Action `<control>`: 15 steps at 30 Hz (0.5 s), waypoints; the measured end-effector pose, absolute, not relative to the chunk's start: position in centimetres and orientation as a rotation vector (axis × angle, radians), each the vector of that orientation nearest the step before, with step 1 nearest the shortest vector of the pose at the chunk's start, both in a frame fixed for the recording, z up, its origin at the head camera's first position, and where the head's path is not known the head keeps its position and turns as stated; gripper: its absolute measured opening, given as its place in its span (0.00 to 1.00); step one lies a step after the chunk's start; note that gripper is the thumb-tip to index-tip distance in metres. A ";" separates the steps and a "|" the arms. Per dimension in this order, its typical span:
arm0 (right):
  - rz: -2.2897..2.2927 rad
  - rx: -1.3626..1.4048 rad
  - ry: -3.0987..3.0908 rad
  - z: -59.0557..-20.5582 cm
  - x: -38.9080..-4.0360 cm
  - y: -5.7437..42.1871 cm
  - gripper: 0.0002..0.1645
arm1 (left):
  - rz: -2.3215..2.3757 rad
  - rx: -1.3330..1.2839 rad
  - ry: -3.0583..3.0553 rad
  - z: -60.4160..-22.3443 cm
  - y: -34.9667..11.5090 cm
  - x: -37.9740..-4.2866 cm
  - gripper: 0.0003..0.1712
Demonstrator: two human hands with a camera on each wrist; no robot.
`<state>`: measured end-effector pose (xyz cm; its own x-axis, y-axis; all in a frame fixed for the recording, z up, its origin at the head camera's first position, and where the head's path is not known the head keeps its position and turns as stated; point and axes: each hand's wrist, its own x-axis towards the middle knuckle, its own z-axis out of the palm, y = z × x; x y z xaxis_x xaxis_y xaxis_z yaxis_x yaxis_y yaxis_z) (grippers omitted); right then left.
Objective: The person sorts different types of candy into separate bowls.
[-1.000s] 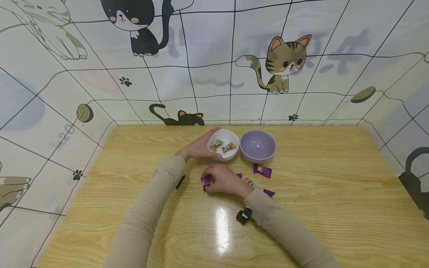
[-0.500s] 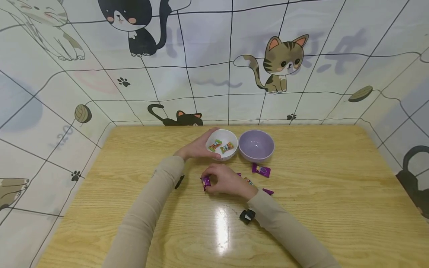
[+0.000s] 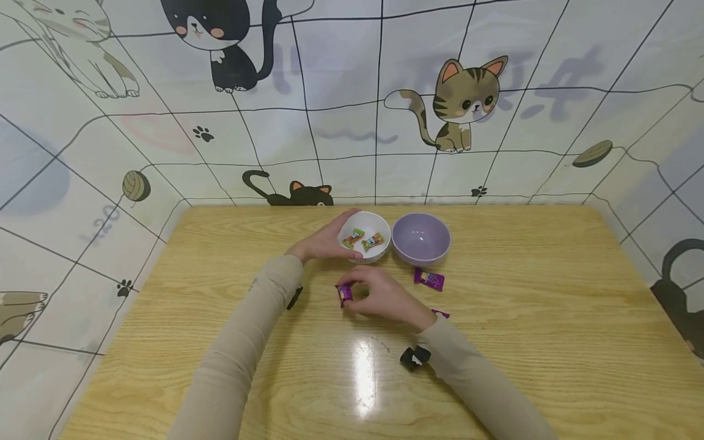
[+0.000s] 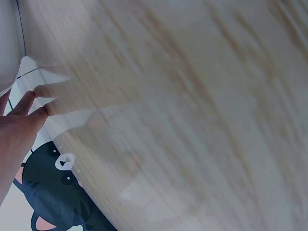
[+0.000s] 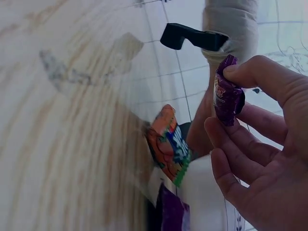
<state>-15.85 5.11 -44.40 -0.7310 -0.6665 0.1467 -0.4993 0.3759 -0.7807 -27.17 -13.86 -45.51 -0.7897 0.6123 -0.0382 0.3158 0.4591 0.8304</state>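
Observation:
My left hand (image 3: pixel 326 242) holds the white bowl (image 3: pixel 374 256) from its left side, thumb at the near rim and fingers around the far side. Inside that bowl lie two small green-and-orange wrapped candies (image 3: pixel 373 242). Just in front of it, my right hand (image 3: pixel 387 299) pinches a purple wrapped candy (image 5: pixel 227 96) between thumb and fingers, above the table. The right wrist view also has an orange-and-green candy (image 5: pixel 166 144) and another purple candy (image 5: pixel 173 209) on the table. In the head view my right hand and forearm hide part of what lies beneath them.
A lilac bowl (image 3: pixel 421 256) stands close against the white bowl's right side. One purple candy (image 3: pixel 429 279) lies before it, and the tip of another purple wrapper (image 3: pixel 442 313) shows beside my right sleeve. A cat-patterned wall covering (image 3: pixel 341 140) rises behind the wooden table (image 3: pixel 539 293).
My right hand has shifted slightly to the right with the purple candy pinched in it, and now covers the candies that showed beside its wrist. The left hand stays on the white bowl.

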 end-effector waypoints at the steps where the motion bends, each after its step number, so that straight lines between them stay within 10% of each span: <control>1: -1.299 -1.038 2.438 -44.4 -15.8 5.3 0.22 | 1.265 0.788 2.372 -45.5 -13.8 -27.2 0.61; 15: -1.480 -0.939 2.421 -43.6 -15.4 9.1 0.20 | 1.251 0.751 2.374 -45.4 -14.0 -27.0 0.62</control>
